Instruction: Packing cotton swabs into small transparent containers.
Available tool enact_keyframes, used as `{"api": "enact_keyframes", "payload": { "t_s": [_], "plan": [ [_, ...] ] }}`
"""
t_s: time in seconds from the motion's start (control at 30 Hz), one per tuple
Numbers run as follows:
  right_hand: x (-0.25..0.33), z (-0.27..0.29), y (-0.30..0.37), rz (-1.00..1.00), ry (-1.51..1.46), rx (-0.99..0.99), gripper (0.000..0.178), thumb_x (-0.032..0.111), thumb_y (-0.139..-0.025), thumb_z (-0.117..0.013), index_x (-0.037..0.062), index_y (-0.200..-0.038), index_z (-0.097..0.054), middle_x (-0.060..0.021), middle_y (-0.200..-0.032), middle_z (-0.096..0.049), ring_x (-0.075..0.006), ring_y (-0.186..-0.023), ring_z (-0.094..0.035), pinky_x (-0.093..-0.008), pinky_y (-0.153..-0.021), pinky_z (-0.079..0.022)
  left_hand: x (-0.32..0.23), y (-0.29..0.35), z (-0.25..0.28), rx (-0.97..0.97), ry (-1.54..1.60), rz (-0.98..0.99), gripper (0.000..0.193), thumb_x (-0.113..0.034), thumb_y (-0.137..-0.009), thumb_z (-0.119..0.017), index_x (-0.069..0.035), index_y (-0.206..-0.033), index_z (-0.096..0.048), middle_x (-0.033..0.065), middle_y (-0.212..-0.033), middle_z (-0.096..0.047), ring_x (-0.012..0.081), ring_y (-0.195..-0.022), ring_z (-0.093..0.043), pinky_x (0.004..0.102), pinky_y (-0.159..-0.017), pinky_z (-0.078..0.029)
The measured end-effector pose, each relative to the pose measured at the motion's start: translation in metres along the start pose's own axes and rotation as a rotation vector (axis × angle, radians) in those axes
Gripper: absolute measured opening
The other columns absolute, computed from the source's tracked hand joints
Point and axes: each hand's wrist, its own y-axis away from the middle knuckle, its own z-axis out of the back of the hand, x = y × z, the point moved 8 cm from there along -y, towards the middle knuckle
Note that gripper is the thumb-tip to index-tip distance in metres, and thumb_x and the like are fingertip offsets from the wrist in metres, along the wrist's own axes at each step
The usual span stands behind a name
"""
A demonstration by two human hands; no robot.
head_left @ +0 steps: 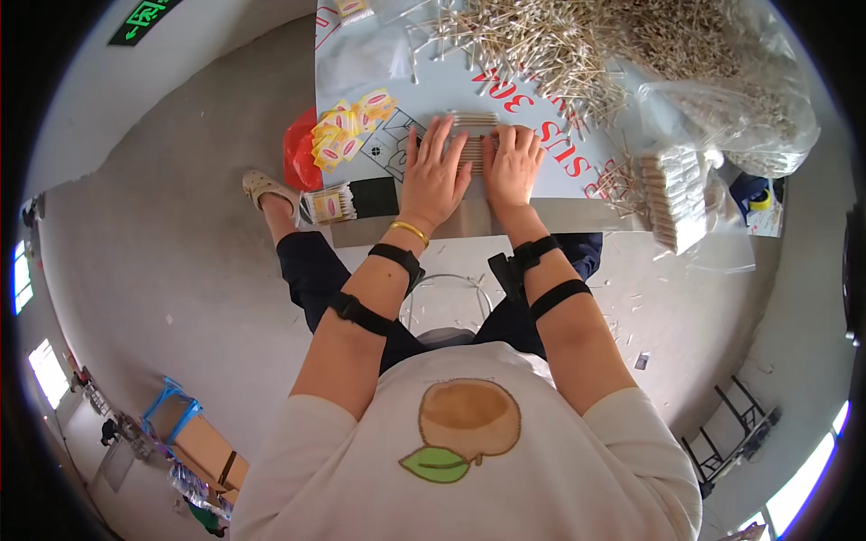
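Note:
Cotton swabs (471, 155) lie side by side in a flat row on the table, between my two hands. My left hand (433, 176) rests along the row's left side, its fingers stretched forward and apart, the thumb near the swabs. On the right side my right hand (511, 167) lies with its fingers bent but apart and its thumb beside the row. More swabs (475, 118) are lined up just beyond the fingertips. A large loose heap of cotton swabs (550, 45) covers the table's far side. Neither hand lifts anything.
Left of my hands lie yellow-and-white cards (347, 131), a red plastic bag (300, 149), a small pack of swabs (329, 205) and a black piece (373, 197). At right stand a stacked bundle of swabs (675, 194) and a clear bag of swabs (767, 117). The metal table edge (577, 216) is near.

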Motion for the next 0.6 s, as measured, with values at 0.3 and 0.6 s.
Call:
{"api": "enact_keyframes", "payload": {
  "t_s": [0.3, 0.6],
  "plan": [
    [0.001, 0.005, 0.001, 0.008, -0.002, -0.011, 0.018, 0.024, -0.094, -0.069, 0.0140, -0.108, -0.063, -0.0088, -0.112, -0.057, -0.0319, -0.108, -0.052, -0.0458, -0.092, -0.039, 0.007, 0.007, 0.008, -0.001, 0.126, -0.023, 0.046, -0.017, -0.095, -0.060, -0.010, -0.140, -0.056, 0.0111, -0.154, -0.046, 0.0330, -0.147, -0.039, 0.0553, -0.125, -0.024],
    [0.032, 0.005, 0.043, 0.368, 0.102, 0.363, 0.080, 0.039, -0.095, -0.065, 0.0017, -0.159, -0.033, -0.0163, -0.167, -0.029, -0.0289, -0.157, -0.023, -0.0476, -0.128, -0.017, 0.008, 0.007, 0.007, -0.013, 0.102, -0.020, 0.047, -0.015, -0.093, -0.062, -0.011, -0.140, -0.057, 0.0087, -0.153, -0.047, 0.0318, -0.146, -0.040, 0.0548, -0.125, -0.025]
  ]
}}
